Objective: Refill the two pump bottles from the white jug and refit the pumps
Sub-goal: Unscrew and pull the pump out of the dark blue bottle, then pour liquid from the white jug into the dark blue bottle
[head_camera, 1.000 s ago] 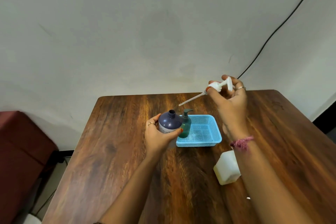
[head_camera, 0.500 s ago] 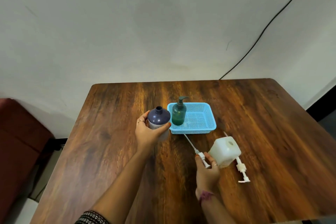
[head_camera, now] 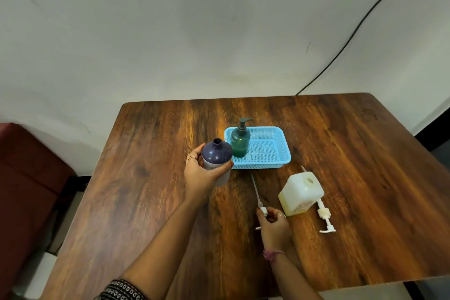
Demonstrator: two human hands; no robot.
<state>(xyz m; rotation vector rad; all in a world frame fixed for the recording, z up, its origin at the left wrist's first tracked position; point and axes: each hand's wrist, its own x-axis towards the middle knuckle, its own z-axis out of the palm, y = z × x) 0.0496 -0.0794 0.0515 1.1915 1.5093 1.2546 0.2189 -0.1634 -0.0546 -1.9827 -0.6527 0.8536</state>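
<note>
While its neck stands uncapped, the dark purple bottle (head_camera: pixel 216 153) with a pale label is held upright just left of the blue basket (head_camera: pixel 280 161), near the middle of the wooden table (head_camera: pixel 146 190). Its round shoulder tapers to a short open mouth. Inside the basket's left end stands the green bottle (head_camera: pixel 240 142), translucent, with its dark pump fitted and the spout pointing right. The white jug (head_camera: pixel 300 193) is a squarish, cloudy container with a round opening on top; it stands nearer the front edge, right of centre. Just right of the jug lies a second white pump (head_camera: pixel 325 214), its tube partly hidden behind the jug.

Left hand (head_camera: pixel 203 175): fingers and thumb wrapped round the purple bottle's body from below and behind. Right hand (head_camera: pixel 274 223): low at the tabletop, fingertips pinching the collar of a white pump (head_camera: pixel 261 209), whose long thin dip tube points away toward the basket.
</note>
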